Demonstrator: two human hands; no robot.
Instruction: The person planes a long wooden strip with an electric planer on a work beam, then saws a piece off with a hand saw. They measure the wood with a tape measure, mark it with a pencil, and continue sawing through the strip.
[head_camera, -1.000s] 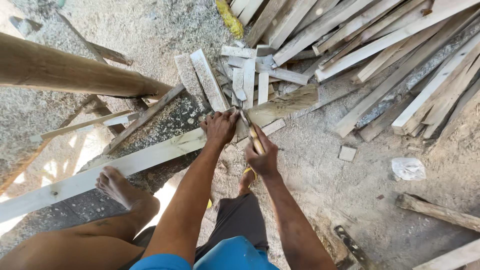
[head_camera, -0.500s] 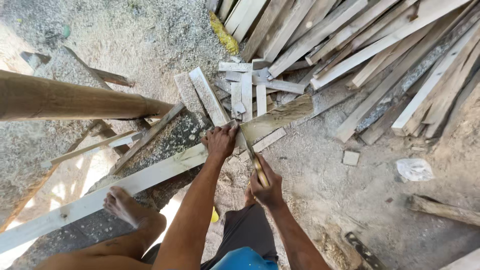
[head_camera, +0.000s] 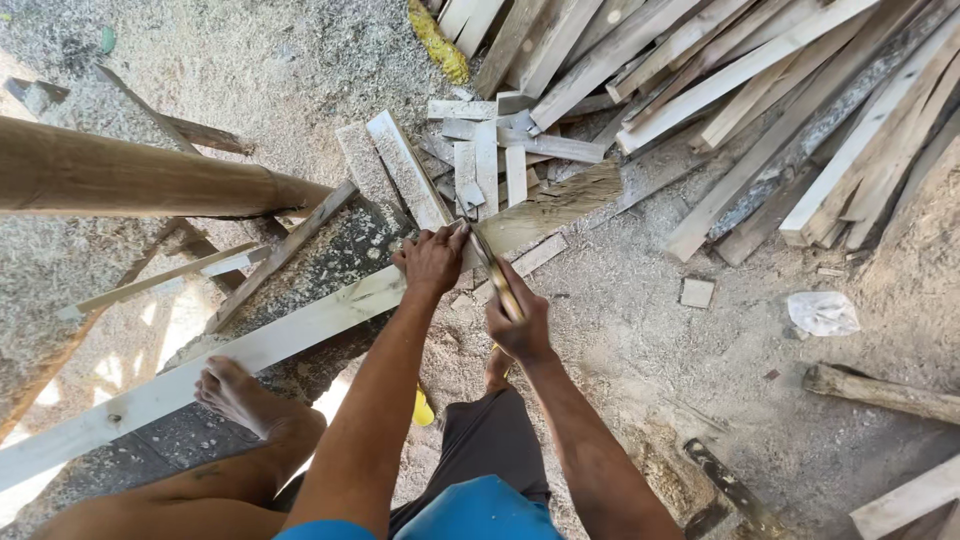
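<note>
My left hand (head_camera: 432, 258) presses on the near end of a long pale plank (head_camera: 250, 345) that runs down to the left. My right hand (head_camera: 520, 325) is closed around the wooden handle of a tool (head_camera: 492, 268). The tool's head points up toward my left hand's fingertips at the plank's end, and its shape is hard to make out. My bare left foot (head_camera: 235, 392) rests on the same plank further down. A wider weathered board (head_camera: 560, 200) lies just beyond the hands.
A big pile of long planks (head_camera: 760, 90) fills the upper right. Short offcuts (head_camera: 485, 150) lie above the hands. A round log (head_camera: 130, 175) crosses at the left. A wood block (head_camera: 697, 292) and a white plastic scrap (head_camera: 822, 312) lie on the sawdust ground.
Both hands stay at the plank's end. The tool's head has shifted slightly closer to my left fingertips, and my head has moved a little so the view sits lower.
</note>
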